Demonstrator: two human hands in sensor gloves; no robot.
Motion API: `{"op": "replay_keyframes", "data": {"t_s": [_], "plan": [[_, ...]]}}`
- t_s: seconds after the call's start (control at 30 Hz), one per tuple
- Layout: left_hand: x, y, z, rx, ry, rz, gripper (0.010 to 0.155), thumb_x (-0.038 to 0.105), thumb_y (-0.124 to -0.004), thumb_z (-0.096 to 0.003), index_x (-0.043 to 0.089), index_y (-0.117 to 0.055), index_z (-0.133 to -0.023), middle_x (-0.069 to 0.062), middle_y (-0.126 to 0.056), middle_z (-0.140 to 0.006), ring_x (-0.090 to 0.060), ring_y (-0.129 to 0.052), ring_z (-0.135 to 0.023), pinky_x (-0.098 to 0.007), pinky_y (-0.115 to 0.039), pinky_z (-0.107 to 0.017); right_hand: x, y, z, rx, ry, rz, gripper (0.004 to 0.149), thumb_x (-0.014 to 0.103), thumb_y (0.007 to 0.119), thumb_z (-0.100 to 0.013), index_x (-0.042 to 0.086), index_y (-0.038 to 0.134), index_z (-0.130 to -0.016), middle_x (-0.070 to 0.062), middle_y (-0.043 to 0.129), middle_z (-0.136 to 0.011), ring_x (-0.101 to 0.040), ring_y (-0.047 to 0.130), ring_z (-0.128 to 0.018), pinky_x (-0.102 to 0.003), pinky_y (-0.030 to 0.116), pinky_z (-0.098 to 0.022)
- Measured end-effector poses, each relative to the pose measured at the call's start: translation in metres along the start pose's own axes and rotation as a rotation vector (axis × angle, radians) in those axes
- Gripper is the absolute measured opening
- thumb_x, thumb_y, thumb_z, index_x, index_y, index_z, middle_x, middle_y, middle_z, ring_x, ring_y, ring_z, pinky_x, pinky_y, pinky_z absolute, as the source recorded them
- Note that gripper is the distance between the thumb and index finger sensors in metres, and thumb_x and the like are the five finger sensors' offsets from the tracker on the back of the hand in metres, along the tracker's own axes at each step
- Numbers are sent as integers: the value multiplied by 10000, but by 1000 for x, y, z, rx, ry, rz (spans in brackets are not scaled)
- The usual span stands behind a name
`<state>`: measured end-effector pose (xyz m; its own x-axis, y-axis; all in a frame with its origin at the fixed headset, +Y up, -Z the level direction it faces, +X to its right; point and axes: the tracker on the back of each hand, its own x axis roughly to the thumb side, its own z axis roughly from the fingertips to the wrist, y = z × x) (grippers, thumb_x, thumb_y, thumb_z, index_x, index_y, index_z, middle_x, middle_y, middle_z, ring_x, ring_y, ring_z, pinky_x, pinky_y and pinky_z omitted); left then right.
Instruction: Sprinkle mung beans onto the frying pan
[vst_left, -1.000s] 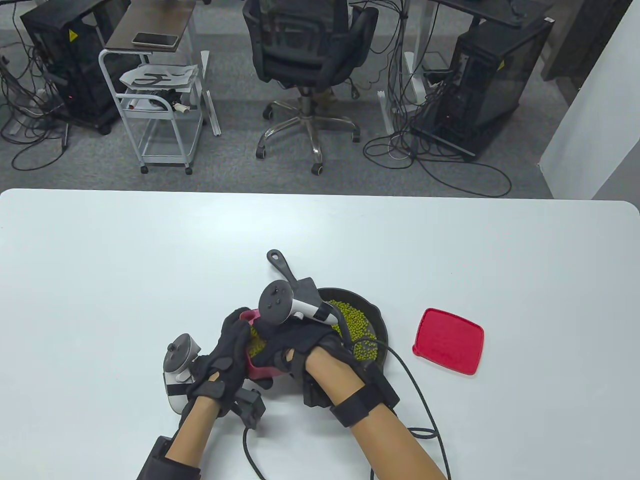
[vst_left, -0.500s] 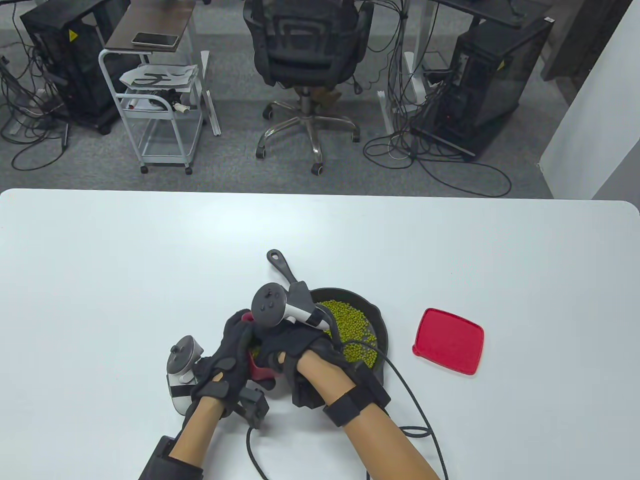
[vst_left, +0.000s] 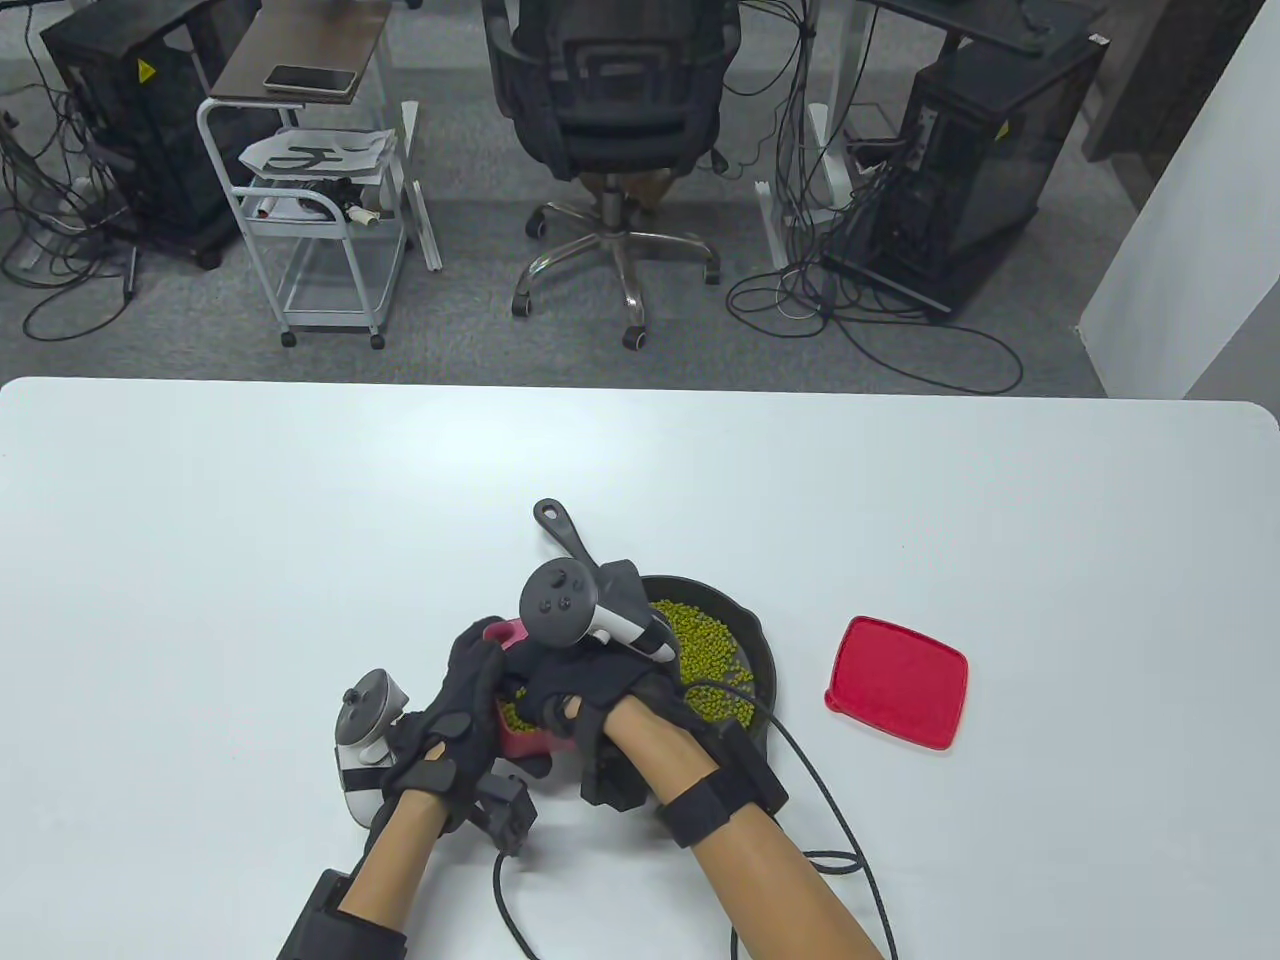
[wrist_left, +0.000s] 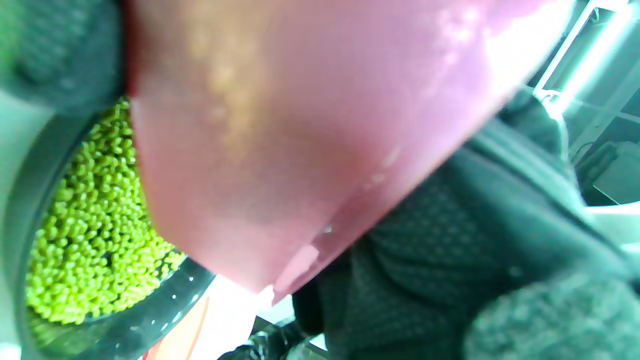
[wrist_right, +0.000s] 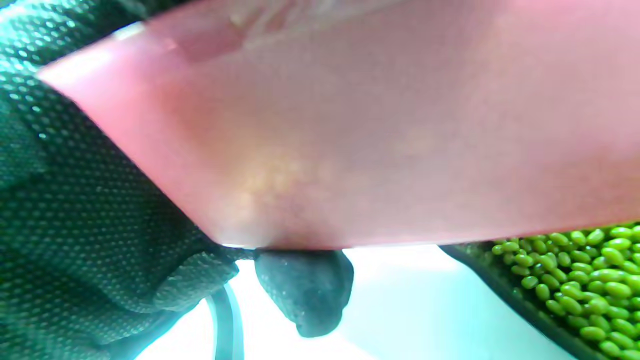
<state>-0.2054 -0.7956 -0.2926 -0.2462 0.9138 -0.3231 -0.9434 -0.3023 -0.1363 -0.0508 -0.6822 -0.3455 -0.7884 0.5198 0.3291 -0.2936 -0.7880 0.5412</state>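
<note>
A black frying pan (vst_left: 758, 652) sits on the white table with a layer of green mung beans (vst_left: 712, 640) in it. My left hand (vst_left: 450, 715) and my right hand (vst_left: 580, 690) both grip a pink-red container (vst_left: 520, 738) holding mung beans, held just left of the pan. The container's pink wall fills the left wrist view (wrist_left: 300, 125) and the right wrist view (wrist_right: 350, 140). Beans in the pan show in the left wrist view (wrist_left: 85, 250) and the right wrist view (wrist_right: 575, 280). Whether the container touches the table is hidden.
The container's red lid (vst_left: 897, 682) lies on the table right of the pan. The pan's handle (vst_left: 562, 528) points toward the far left. Cables trail from both wrists toward the table's near edge. An office chair (vst_left: 610, 110) stands beyond the table.
Both hands with the container shifted slightly; the container has tipped back a little, showing more beans inside. The right hand's tracker moved slightly right.
</note>
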Motion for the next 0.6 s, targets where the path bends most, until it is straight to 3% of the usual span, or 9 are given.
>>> {"op": "replay_keyframes", "data": {"t_s": [0.6], "plan": [[4, 5, 1, 7, 18, 16, 744, 724, -590, -481, 394, -308, -1085, -180, -443, -1087, -424, -885, -665, -475, -923, -263, -38, -58, 22, -158, 38, -181, 360, 126, 963, -451, 194, 898, -798, -132, 895, -858, -418, 961, -565, -285, 952, -297]]}}
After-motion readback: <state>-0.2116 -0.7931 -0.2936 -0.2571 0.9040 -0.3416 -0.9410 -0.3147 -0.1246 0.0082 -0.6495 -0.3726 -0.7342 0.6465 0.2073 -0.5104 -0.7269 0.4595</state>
